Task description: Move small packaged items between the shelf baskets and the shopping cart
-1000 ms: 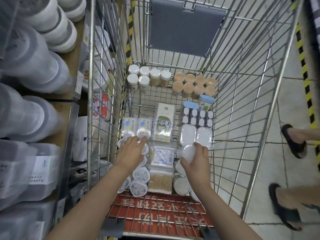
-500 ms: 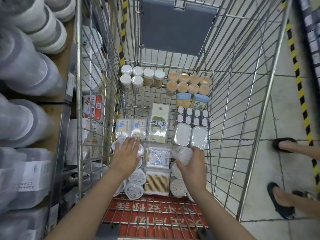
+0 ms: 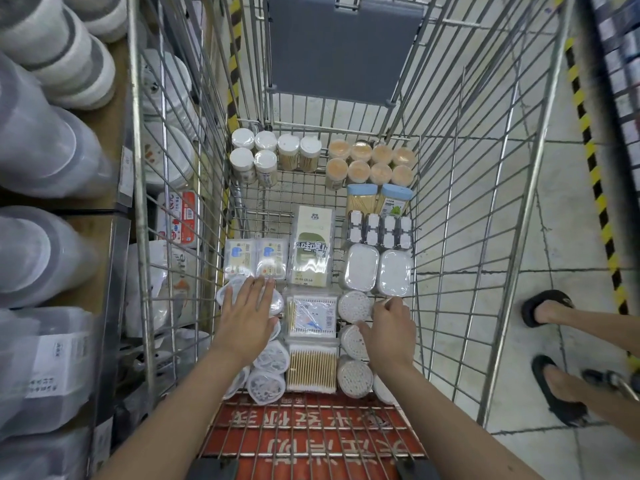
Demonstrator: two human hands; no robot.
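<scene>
**Both hands down in cart**

Landmark: swab pack (image 3: 311,315) mid cart (image 3: 460,209) floor. L hand (image 3: 247,318) just left of it, fingers spread flat on oval tubs (image 3: 273,358). R hand (image 3: 389,332) just right, fingers curled, pinching round tub (image 3: 354,306). Beyond pack: green box (image 3: 310,247), white jars (image 3: 242,159). Cart wires separate shelf (image 3: 104,133) on the left.

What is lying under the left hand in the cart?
The left hand rests flat on clear oval packs at the cart's left side. The hand covers their labels.
</scene>
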